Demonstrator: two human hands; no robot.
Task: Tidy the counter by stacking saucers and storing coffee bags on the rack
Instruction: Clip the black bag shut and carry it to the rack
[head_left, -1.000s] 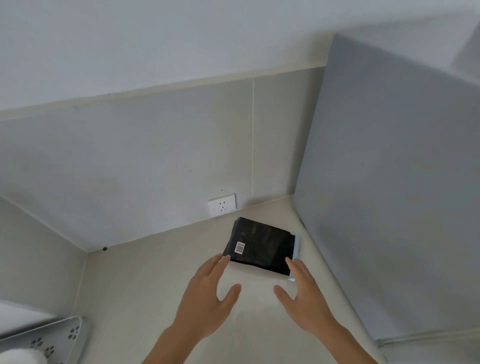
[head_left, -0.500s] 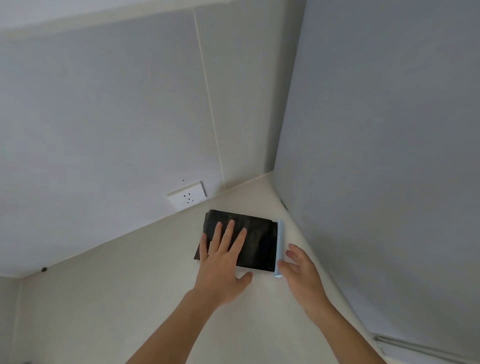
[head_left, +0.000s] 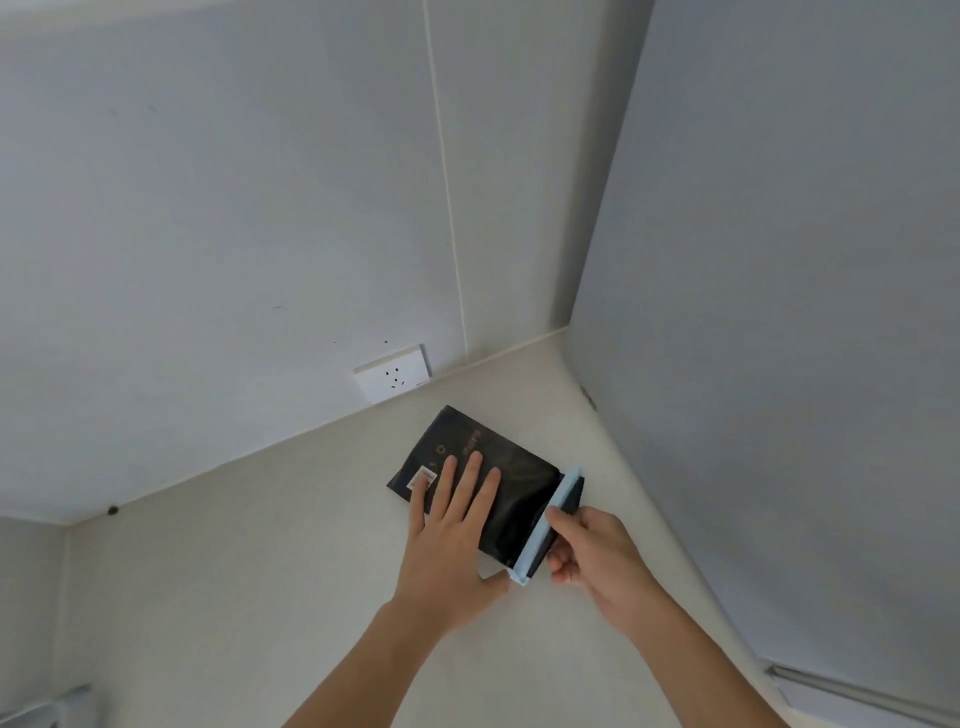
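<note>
A black coffee bag (head_left: 524, 483) lies flat on the pale counter (head_left: 260, 571) near the back right corner. A light blue clip (head_left: 545, 525) runs along the bag's right end. My left hand (head_left: 452, 540) rests flat on the bag with its fingers spread. My right hand (head_left: 592, 556) pinches the bag's clipped end, thumb on top and fingers curled under. No saucers are in view.
A white wall socket (head_left: 393, 373) sits just behind the bag. A tall grey panel (head_left: 779, 364) walls off the right side. A corner of a grey perforated rack (head_left: 47, 712) shows at the bottom left.
My left hand went from hovering to lying flat on the bag. My right hand closed around the blue clip end. The bag has turned somewhat.
</note>
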